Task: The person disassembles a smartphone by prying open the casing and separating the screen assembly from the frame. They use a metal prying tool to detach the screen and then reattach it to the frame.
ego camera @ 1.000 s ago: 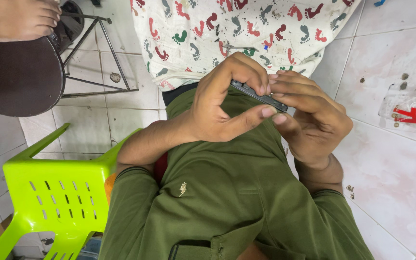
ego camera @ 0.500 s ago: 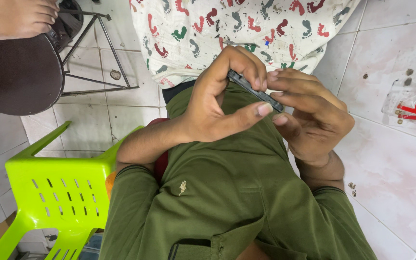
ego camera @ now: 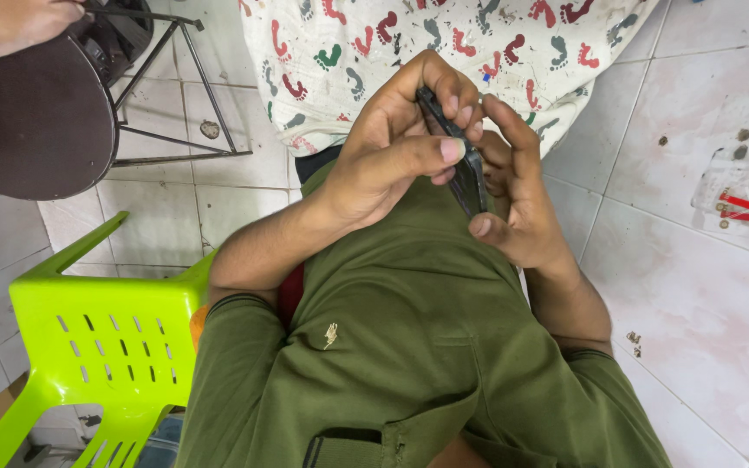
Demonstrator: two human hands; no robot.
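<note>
Dark flat device [ego camera: 461, 165] | both hands grasp it | green chair [ego camera: 97, 329] left

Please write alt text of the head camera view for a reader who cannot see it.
Both hands, left hand and right hand, grip a thin dark flat device edge-on above an olive green shirt. A lime green plastic chair stands on the white tiled floor.
</note>
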